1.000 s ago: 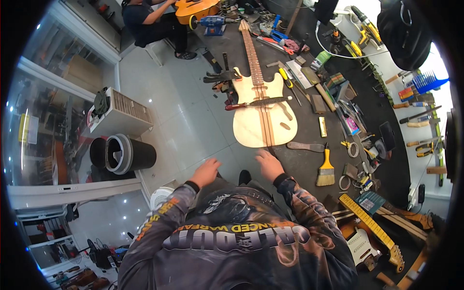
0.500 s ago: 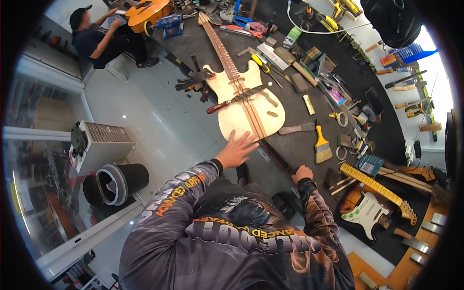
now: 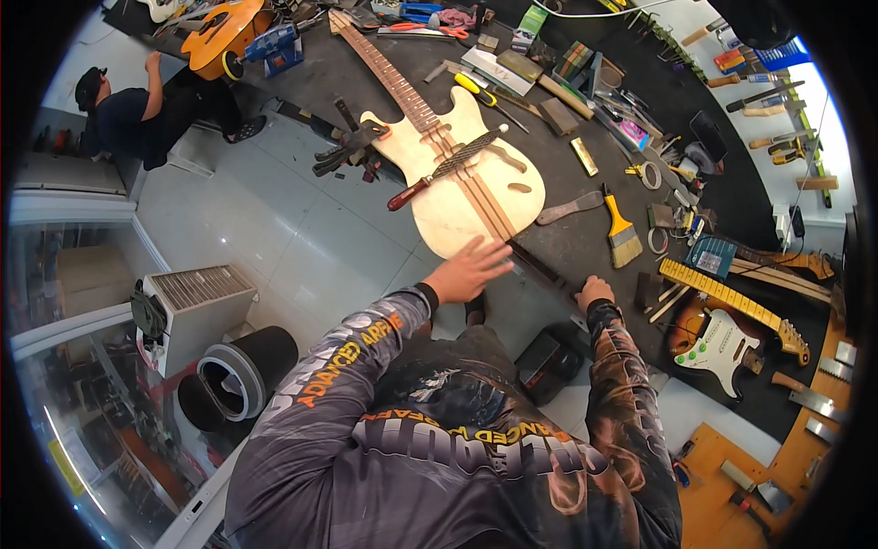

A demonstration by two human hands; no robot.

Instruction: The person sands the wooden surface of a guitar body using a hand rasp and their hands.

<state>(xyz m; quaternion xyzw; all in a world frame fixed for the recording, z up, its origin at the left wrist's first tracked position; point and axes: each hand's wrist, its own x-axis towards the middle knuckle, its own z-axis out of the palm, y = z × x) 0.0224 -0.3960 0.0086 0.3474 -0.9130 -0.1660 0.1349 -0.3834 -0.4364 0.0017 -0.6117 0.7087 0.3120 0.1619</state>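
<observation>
An unfinished electric guitar (image 3: 439,215) with a pale body, brown centre stripes and a fretted neck lies on the dark workbench (image 3: 302,82), its neck pointing away to the left. Across its body rests a rasp (image 3: 457,162) with a dark red handle. My left hand (image 3: 468,271) is open, fingers spread against the near end of the body. To the right, my right hand (image 3: 594,293) is closed at the bench's near edge; whatever its fingers hold is hidden. A black clamp (image 3: 352,146) sits at the body's left side.
A yellow-handled brush (image 3: 622,233), a scraper (image 3: 569,208) and a yellow screwdriver (image 3: 476,89) lie right of the guitar. A sunburst guitar (image 3: 722,339) is at the right. Another person (image 3: 128,114) sits far left by an acoustic guitar (image 3: 219,38). A bin (image 3: 247,371) stands left.
The view has shifted, so the scene sits differently in it. My left hand stays at the guitar's near end and my right at the bench edge. The seated person's arms have moved.
</observation>
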